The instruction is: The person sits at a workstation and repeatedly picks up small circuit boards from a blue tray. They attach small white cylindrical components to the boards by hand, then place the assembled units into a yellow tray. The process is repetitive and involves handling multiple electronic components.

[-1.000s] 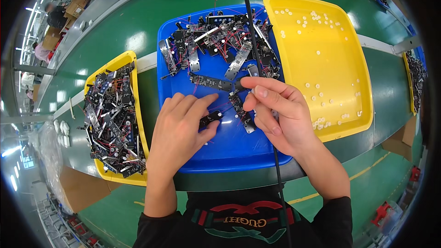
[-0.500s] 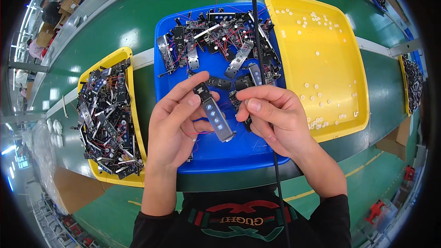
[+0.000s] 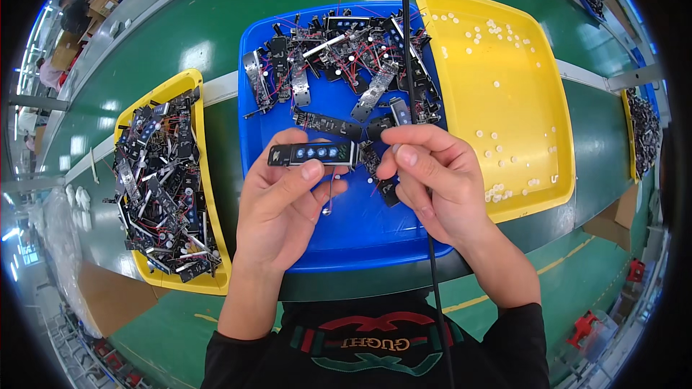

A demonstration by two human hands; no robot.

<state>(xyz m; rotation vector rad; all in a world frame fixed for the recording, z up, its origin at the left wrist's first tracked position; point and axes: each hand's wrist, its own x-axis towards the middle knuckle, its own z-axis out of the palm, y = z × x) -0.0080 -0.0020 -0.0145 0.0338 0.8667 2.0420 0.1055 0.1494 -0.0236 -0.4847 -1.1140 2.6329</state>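
Observation:
My left hand [image 3: 277, 205] grips a slim black electronic module [image 3: 313, 153] with a row of several blue-white icons on its face. The module lies level, its right end close to my right hand; a thin wire with a small bead hangs below it. My right hand [image 3: 443, 176] is closed in a pinch near that end. Whatever sits between its thumb and forefinger is too small to make out. Both hands are over a blue tray [image 3: 346, 256], where similar modules [image 3: 349, 54] with red wires are heaped toward the far side.
A yellow tray [image 3: 515, 115] on the right holds scattered small white discs [image 3: 497, 191]. On the left, another yellow tray [image 3: 222, 263] is piled with black modules [image 3: 162, 187]. A black cable [image 3: 408, 43] runs down across the view. Cardboard [image 3: 115, 295] stands at lower left.
My left hand has turned the module from a steep slant to level, bringing its end beside my right fingertips. The right hand stays pinched in nearly the same place.

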